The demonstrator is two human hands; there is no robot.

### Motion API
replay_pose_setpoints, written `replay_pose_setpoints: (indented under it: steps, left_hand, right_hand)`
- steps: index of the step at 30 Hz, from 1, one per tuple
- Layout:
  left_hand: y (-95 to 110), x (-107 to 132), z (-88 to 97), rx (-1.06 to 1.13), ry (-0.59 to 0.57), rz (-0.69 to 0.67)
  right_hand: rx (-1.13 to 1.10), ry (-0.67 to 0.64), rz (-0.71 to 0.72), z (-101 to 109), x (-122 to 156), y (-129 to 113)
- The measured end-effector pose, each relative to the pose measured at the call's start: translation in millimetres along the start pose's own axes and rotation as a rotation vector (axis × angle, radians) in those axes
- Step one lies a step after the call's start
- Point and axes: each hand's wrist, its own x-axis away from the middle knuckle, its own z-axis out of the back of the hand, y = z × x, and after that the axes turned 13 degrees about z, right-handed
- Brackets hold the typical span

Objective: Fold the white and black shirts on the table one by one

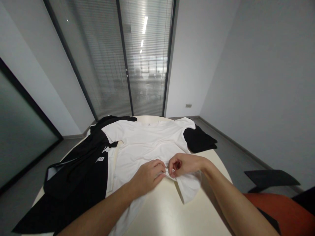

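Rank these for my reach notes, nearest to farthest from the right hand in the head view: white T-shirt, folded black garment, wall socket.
1. White T-shirt: pinched in the right hand fingers.
2. Folded black garment: beyond, table's far right.
3. Wall socket: back wall.

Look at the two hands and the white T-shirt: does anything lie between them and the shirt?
Nothing visible does. The left hand and the right hand both already pinch the near hem of the white T-shirt, which lies spread on the table. The black garment lies off to the left.
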Motion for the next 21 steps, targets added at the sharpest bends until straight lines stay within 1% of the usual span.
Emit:
replay_pose_setpoints:
  steps: [5, 11, 13, 17, 19, 21]
  left_hand:
    - [0.4, 0.2, -1.5, 0.031, 0.011, 0.062]
    - [1.6, -2.2, -2.6, 0.044, 0.017, 0.152]
    - [1.4, -2.7, -3.4, 0.044, 0.021, 0.168]
    - [1.5, -2.6, -4.2, 0.054, 0.033, 0.198]
    - [2.4, -2.2, -3.6, 0.059, 0.028, 0.191]
    - [3.5, -2.0, -2.9, 0.071, 0.021, 0.169]
  right_hand:
    - [0.05, -0.007, -0.029, -1.7, 0.7, -9.8]
    - [0.107, -0.023, 0.059, -4.8, 0.2, -17.0]
    - [0.09, 0.001, 0.071, -4.7, -0.2, -17.9]
    - [0.044, 0.108, 0.113, -6.5, -4.4, -20.3]
    - [-0.027, 0.083, 0.14, -9.3, -7.6, -20.3]
    - [-0.096, 0.022, 0.14, -11.9, -10.1, -18.4]
